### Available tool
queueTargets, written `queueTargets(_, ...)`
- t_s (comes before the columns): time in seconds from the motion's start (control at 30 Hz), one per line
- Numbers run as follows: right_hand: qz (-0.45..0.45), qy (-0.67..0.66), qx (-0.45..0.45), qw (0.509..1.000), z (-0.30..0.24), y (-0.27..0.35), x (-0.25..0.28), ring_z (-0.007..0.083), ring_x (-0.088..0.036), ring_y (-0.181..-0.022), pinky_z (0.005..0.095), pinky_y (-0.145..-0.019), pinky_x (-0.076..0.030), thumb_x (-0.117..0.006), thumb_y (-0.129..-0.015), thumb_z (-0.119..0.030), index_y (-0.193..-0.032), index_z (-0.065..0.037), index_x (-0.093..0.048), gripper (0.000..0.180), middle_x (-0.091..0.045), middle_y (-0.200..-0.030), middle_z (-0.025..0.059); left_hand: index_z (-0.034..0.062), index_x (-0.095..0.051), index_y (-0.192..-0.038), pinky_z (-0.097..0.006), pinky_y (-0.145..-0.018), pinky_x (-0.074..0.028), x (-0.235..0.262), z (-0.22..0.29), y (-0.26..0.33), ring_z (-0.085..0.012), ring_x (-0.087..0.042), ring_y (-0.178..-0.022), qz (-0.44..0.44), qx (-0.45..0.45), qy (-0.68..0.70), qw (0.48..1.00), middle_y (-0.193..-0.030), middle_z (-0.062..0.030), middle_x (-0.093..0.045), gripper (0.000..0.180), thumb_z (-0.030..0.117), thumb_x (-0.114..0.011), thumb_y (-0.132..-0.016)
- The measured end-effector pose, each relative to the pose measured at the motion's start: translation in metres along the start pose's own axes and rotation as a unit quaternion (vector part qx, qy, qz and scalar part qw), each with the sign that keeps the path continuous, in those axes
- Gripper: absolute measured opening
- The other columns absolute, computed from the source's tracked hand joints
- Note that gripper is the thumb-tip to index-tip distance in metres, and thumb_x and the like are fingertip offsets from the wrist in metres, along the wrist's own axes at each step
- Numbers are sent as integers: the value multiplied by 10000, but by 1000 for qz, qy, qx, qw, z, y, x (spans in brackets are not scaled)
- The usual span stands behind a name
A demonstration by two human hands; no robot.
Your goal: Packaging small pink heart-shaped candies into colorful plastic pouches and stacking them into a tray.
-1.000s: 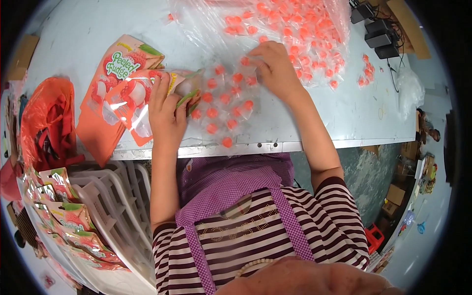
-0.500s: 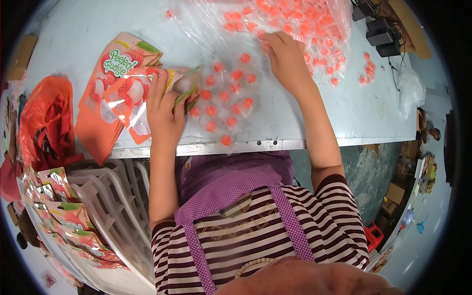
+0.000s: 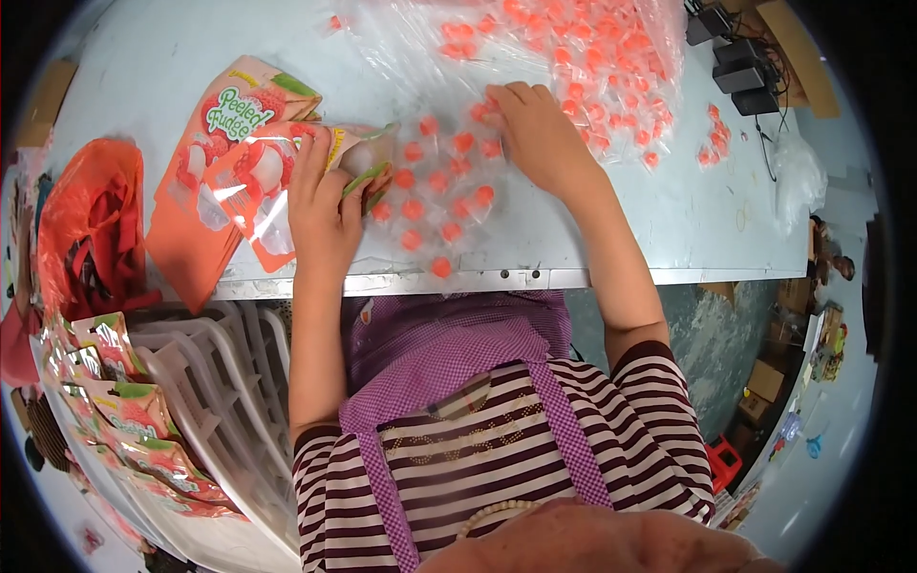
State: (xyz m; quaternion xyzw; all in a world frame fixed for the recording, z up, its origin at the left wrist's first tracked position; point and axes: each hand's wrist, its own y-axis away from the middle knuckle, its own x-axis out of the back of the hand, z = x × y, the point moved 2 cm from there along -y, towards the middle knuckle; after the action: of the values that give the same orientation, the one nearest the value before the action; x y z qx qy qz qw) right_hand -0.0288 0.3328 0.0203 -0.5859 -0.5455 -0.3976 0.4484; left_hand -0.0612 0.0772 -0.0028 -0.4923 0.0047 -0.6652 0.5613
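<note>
My left hand (image 3: 325, 196) grips a pink candy pouch (image 3: 265, 170) printed with fruit, which lies on the table with its mouth toward the right. Beside that mouth, a loose group of red wrapped candies (image 3: 437, 181) in clear film is spread on the tabletop. At the far edge of this group is my right hand (image 3: 543, 134), its fingertips pinched on a wrapped candy (image 3: 493, 105) that they partly hide. Under and behind the held pouch lies a stack of flat pouches (image 3: 196, 220). A large heap of wrapped candies (image 3: 607, 72) rests on clear plastic film at the back.
Black power adapters (image 3: 745, 72) with cables sit at the far right, near a small candy cluster (image 3: 714, 138) and a crumpled clear bag (image 3: 798, 172). At my left are a red plastic bag (image 3: 91, 229), white plastic baskets (image 3: 205, 382) and filled pouches (image 3: 143, 420). The table's front edge (image 3: 478, 282) runs before me.
My right hand has moved left and slightly nearer, from the edge of the heap to the loose group of candies. My left hand stays on the pouch.
</note>
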Motion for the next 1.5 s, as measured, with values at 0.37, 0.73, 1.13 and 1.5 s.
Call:
queueTargets(0.37, -32, -85, 134, 987, -23, 30, -6, 338, -298, -1290, 466, -1071, -234, -694, -731, -337, -1264, -125, -504, 604, -355, -1396, 133, -21, -527, -755, -473, -983, -376, -1, 2, 1, -439, -434, -1220, 1, 6, 0, 1000, -1297, -229, -489, 116, 3, -639, -735)
queueTargets(0.73, 58, -49, 165, 983, -34, 38, -23, 351, -362, -1205, 494, -1012, -261, -699, -679, -502, -1168, -217, -576, 579, -409, -1311, 123, 5, -565, -848, -466, -987, -372, 2, 6, -5, -430, -411, -1238, -11, -3, 15, 1000, -1349, -221, -436, 173, 20, -676, -716)
queueTargets(1.13, 112, -87, 200, 969, -31, 42, -27, 275, -506, -941, 373, -801, -446, -710, -706, -166, -879, -131, -607, 204, -541, -1044, 83, -5, -562, -784, -445, -978, -379, 62, 24, -40, -410, -403, -1252, -29, -26, -42, 998, -1366, -220, -417, 166, 11, -695, -686)
queueTargets(1.5, 138, -288, 84, 944, -22, 29, -21, 153, -552, -737, 298, -626, -475, -684, -753, -74, -845, -80, -576, 142, -579, -822, 31, 0, -568, -802, -409, -913, -422, 44, 0, -24, -381, -511, -1112, -103, -8, 62, 993, -1254, -199, -518, 219, 36, -722, -652)
